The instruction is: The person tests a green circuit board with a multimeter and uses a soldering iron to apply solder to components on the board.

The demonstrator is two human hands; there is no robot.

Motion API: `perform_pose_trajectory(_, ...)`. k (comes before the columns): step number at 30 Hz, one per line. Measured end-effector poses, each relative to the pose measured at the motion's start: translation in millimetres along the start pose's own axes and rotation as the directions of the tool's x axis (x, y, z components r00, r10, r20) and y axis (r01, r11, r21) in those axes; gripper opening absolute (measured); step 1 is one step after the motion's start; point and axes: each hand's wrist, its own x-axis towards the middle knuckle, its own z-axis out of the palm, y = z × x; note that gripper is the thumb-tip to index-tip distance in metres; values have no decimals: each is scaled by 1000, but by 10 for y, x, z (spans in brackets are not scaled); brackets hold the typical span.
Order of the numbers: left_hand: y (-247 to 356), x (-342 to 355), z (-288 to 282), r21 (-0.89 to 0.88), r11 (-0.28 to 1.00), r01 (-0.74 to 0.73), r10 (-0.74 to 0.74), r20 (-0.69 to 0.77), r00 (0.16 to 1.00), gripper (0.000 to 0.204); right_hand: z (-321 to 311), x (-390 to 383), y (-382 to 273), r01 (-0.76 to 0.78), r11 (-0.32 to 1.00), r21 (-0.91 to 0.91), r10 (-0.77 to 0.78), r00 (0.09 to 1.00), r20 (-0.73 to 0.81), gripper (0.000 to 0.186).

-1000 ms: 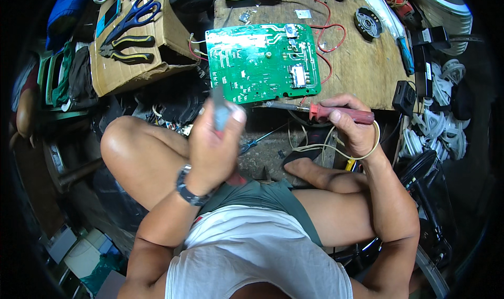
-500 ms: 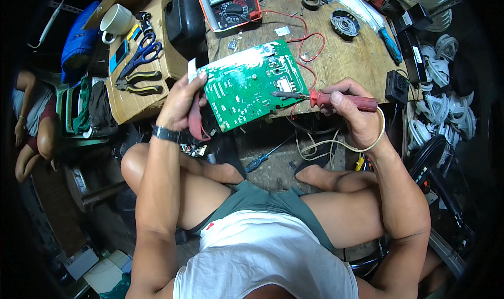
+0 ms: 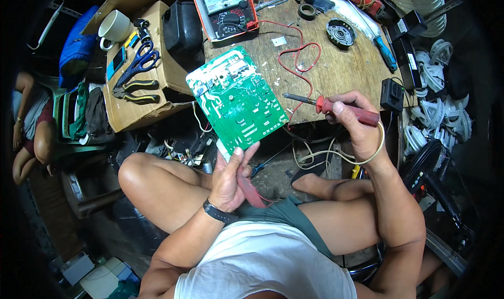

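Note:
My left hand (image 3: 231, 181) is closed on the lower corner of a green circuit board (image 3: 236, 107), which is tilted up over the table's near edge with its solder side toward me. A pinkish-red flat strip (image 3: 250, 189) hangs from the same hand; what it belongs to is hidden. In my right hand (image 3: 354, 115) is a soldering iron (image 3: 349, 111) with a red handle. Its dark tip points left, a short gap from the board's right edge. The iron's pale cord (image 3: 382, 138) runs past my right wrist.
On the wooden table (image 3: 362, 73) lie an analog multimeter (image 3: 228, 15) with a red lead, a round metal part (image 3: 340, 33), a tape roll (image 3: 307, 11) and a blue screwdriver (image 3: 386, 54). Pliers (image 3: 136, 91) and scissors (image 3: 140, 62) rest on a cardboard box (image 3: 157, 31). Another person (image 3: 34, 120) sits at left.
My left hand has come down and right, swinging the circuit board round so its held edge faces me. The soldering iron's tip, earlier over the board, is now apart from it.

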Motion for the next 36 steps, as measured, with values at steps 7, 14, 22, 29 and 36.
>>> perform_pose_trajectory(7,-172,-100,64,83,996,46,-44,-19,999,44,127,35,184,-35,999,-23,34,999,-12,31)
perform_pose_trajectory(14,-138,-80,-81,154,987,49,-60,66,996,42,157,203,308,-20,998,55,21,1000,-13,33)
perform_pose_trajectory(22,-25,-460,-391,-16,1000,10,-11,-28,1000,31,226,294,161,-22,1000,-14,23,999,30,32)
perform_pose_trajectory(29,1104,-159,27,842,492,-223,82,210,974,22,239,293,174,-38,997,-71,41,998,47,31)
perform_pose_trajectory(36,1620,624,501,800,-307,-516,120,571,812,31,314,294,63,-30,994,-108,33,999,24,30)
